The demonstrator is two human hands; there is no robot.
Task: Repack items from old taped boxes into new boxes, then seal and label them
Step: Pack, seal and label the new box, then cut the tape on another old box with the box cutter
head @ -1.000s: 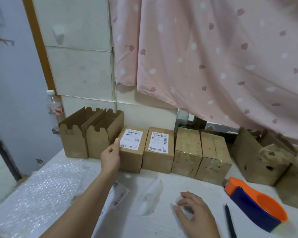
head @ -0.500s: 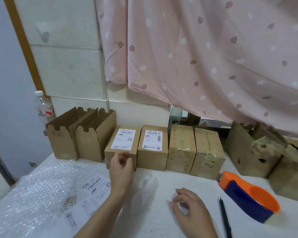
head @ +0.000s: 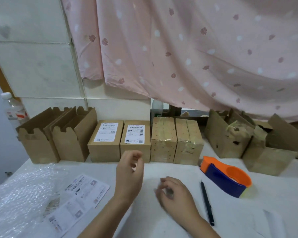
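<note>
A white table [head: 265, 194] stands against a wall, with a pink spotted curtain [head: 196, 48] hanging over its far right side. Along the far edge runs a row of cardboard boxes. At the left end stand two open boxes [head: 36, 143], flaps up, touching each other. Just right of them are two labelled boxes [head: 105, 148], shut, each with a white shipping label on top. Next come two taped boxes [head: 163, 148], older and spotted, wrapped in glossy tape. Further right, apart from the row, sit torn boxes [head: 227, 140] with ragged tape and loose flaps.

The person's left hand [head: 130, 172] is raised above the table just in front of the labelled boxes, fingers loosely bent toward the thumb and grasping nothing visible. The right hand [head: 175, 193] is nearer and lower, knuckles up, fingers curled with their tips at the table; it is blurred, so I cannot tell whether it pinches anything.

A sheet of labels [head: 76, 200] lies near left, partly over bubble wrap [head: 19, 200]. A black pen [head: 207, 203] lies right of the right hand, and beyond it an orange and blue tape dispenser [head: 225, 176]. A water bottle [head: 12, 109] stands behind the open boxes.
</note>
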